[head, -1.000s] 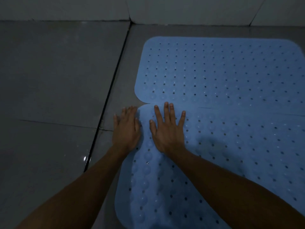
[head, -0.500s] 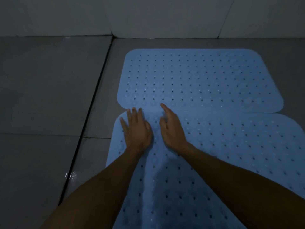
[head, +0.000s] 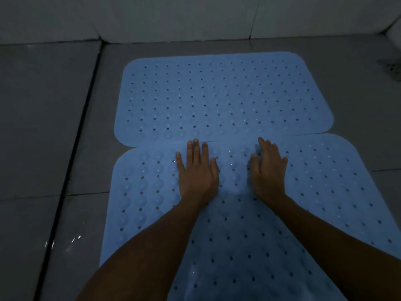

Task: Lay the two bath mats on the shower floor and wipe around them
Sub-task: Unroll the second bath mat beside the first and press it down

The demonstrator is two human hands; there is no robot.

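Grey floor tiles (head: 47,118) meet a pale wall (head: 173,16) at the top of the view. Two blue perforated mats lie flat on the floor, long edges touching: the far mat (head: 221,98) nearer the wall, the near mat (head: 325,192) offset slightly to the right. Left hand (head: 196,172) and right hand (head: 269,170) rest palm-down on the near mat just beside the seam (fingers extended, gripping nothing), near each other but apart. A dark groove (head: 71,159) runs along the floor left of the mats.
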